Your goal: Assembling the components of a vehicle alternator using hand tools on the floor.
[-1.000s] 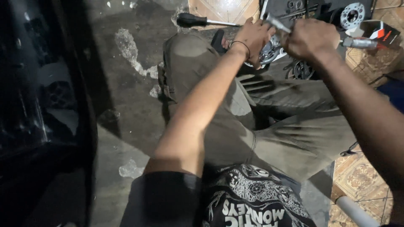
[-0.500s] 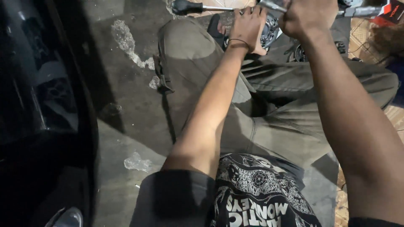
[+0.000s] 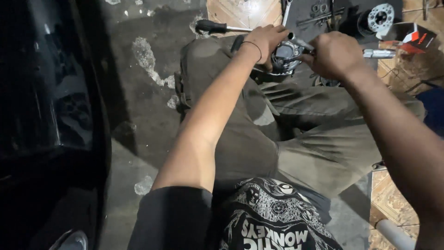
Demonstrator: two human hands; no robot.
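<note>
A round metal engine part (image 3: 286, 55) rests against my knee near the top of the head view. My left hand (image 3: 266, 42), with a thin black band on its wrist, grips the part's left side. My right hand (image 3: 334, 54) is closed around the handle of a silver tool (image 3: 300, 43) whose tip sits on the part. My grey-trousered legs (image 3: 259, 134) are folded under both arms.
A black-handled screwdriver (image 3: 213, 27) lies on the concrete floor beyond my knee. A black tray (image 3: 333, 14) with tools, a silver disc (image 3: 380, 16) and a small red-and-black box (image 3: 414, 36) sit at top right. A dark glossy vehicle body (image 3: 46, 115) fills the left side.
The view has tilted down a little, so both hands and the part appear lower in the frame. Both hands keep their hold on the part and the tool.
</note>
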